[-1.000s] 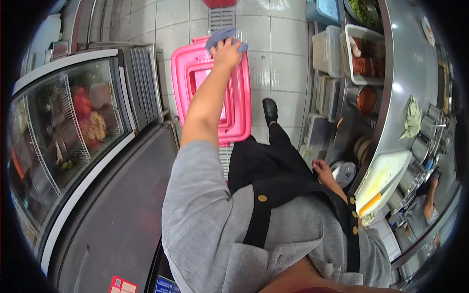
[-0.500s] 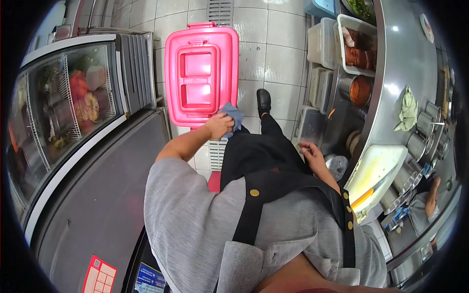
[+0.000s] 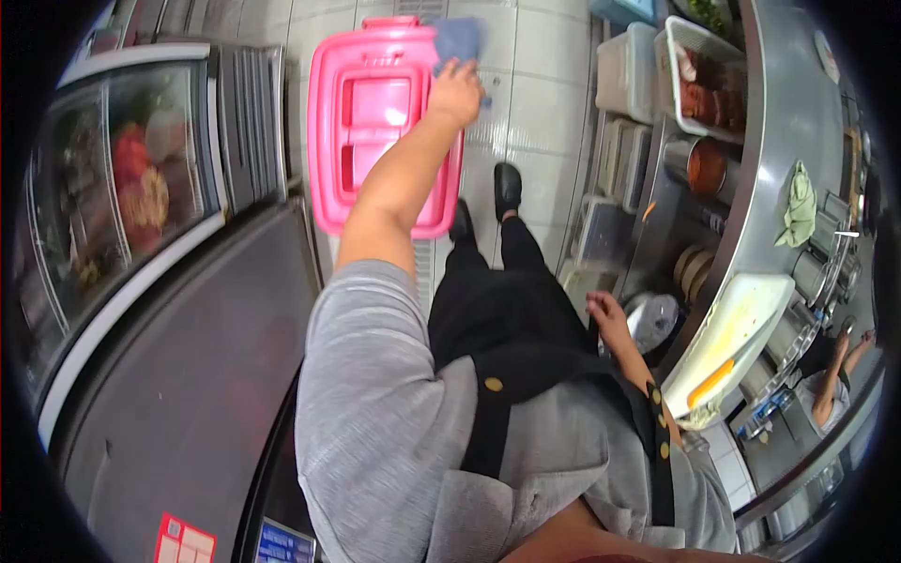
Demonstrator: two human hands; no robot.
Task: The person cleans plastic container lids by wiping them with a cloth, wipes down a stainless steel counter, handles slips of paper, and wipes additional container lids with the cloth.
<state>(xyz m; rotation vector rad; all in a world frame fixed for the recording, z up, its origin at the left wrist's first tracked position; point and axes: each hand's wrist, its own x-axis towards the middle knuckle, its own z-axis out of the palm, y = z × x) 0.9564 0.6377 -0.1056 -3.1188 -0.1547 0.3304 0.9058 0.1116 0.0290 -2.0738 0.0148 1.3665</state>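
My left hand (image 3: 457, 95) is stretched forward over the far right corner of a pink plastic lid (image 3: 323, 122). Its fingers are on a blue-grey cloth (image 3: 458, 43), which is blurred and lies over the lid's edge. The lid covers a large bin on the floor, and my left forearm hides part of its recessed middle. My right hand (image 3: 610, 319) hangs by my right hip near the lower shelf, its fingers loosely bent and apart with nothing visible in them.
On the left stands a glass-door fridge (image 3: 131, 188) holding food. Along the right runs a steel counter (image 3: 798, 103) with a white cutting board (image 3: 732, 324), an orange-handled knife (image 3: 710, 383) and a green cloth (image 3: 798, 206). Below it are a white basket (image 3: 673, 80) of meat and plastic tubs (image 3: 627, 80).
My left hand has moved the cloth forward from the lid's near right corner to its far right corner. My right hand has shifted slightly at my side.
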